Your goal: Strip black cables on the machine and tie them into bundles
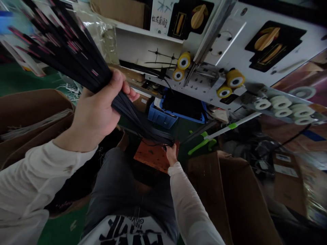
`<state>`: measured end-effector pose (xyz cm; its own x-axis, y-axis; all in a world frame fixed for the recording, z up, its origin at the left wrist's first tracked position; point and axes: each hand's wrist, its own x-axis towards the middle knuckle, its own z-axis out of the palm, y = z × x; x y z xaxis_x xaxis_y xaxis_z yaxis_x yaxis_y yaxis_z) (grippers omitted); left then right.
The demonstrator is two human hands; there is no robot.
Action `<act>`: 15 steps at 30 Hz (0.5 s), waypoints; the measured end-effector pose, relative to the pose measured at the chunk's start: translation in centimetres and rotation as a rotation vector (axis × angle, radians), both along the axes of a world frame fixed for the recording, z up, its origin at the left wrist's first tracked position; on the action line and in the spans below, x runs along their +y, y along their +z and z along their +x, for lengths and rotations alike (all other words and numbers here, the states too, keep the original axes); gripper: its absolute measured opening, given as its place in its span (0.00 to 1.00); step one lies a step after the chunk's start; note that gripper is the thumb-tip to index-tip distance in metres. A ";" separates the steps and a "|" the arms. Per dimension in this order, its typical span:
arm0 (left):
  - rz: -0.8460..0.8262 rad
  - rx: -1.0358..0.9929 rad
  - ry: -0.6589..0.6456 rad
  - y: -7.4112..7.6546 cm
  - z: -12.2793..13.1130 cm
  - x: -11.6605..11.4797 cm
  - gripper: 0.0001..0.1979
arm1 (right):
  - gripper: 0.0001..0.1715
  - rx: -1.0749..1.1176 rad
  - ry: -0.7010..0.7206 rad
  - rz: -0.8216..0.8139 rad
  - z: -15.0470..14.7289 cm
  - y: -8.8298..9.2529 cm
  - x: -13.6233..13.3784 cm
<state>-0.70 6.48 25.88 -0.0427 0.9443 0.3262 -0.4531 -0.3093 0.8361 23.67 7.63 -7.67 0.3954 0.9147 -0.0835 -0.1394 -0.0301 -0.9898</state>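
A thick bundle of black wires [84, 73] with pinkish bits near its ends runs from the upper left down toward the middle. My left hand [99, 105] is closed around it partway along, at the left of the view. Farther down, my right hand [172, 153] is closed on the narrow lower end of the same bundle, over an orange-brown board [150, 158]. The bundle droops slightly between the two hands. How the right fingers close is partly hidden by the wires.
A white machine panel with yellow rollers [184, 61] and white rollers [281, 103] spans the upper right. Beneath it sit blue crates [162, 115]. A green-footed stand [204, 141] leans nearby. Cardboard boxes [206, 190] flank my legs, one at left [33, 102] holding pale strands.
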 end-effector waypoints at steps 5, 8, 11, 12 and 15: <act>0.009 -0.025 -0.023 -1.9 0.1 0.3 0.04 | 0.14 -0.031 0.043 -0.032 0.2 -1.4 -0.1; 0.007 -0.025 0.008 -2.6 -0.2 0.2 0.04 | 0.14 -0.053 0.035 -0.044 0.3 -1.7 0.1; 0.001 -0.040 0.050 -2.7 -1.0 -0.4 0.04 | 0.16 -0.080 -0.012 -0.040 0.5 -1.7 0.3; 0.000 -0.046 0.068 -2.8 -1.2 -0.6 0.04 | 0.16 -0.095 -0.026 -0.034 0.5 -1.7 0.4; -0.009 -0.059 0.115 -3.5 -1.8 -1.3 0.04 | 0.14 -0.164 -0.019 -0.022 0.7 -1.6 0.5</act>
